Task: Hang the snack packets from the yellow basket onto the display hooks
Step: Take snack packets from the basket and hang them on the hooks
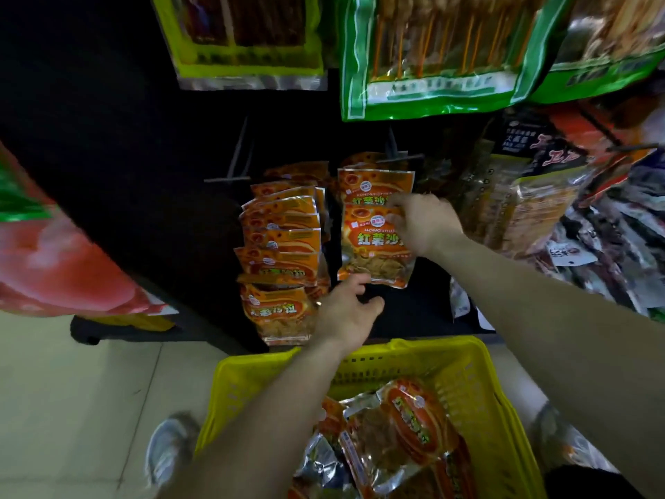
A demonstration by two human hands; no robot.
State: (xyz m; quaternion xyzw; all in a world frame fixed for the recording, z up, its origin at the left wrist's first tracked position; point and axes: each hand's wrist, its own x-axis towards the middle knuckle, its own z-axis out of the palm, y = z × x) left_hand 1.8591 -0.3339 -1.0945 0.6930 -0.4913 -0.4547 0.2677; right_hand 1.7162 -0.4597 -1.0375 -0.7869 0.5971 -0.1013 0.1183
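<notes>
The right grip (pixel 421 221) pinches the top right corner of an orange packet (pixel 370 246), fingers curled over its upper edge with the thumb hidden behind. The packet hangs upright from that pinch, so most of it lies left of and below the grip. The left grip (pixel 345 311) reaches up from underneath with its fingers loosely spread. Its fingertips touch the packet's lower left corner without closing on it. Just behind the held packet, a second packet (pixel 374 183) of the same kind hangs from a hook (pixel 396 158). Whether the held packet's top is already on that hook cannot be told. To the left, a row of packets (pixel 284 239) hangs in an overlapping stack on another hook (pixel 230 180). Below the forearms sits the yellow basket (pixel 414 345) on the floor (pixel 90 390), with more packets (pixel 410 426) lying loose inside. Green bags (pixel 431 48) hang above.
</notes>
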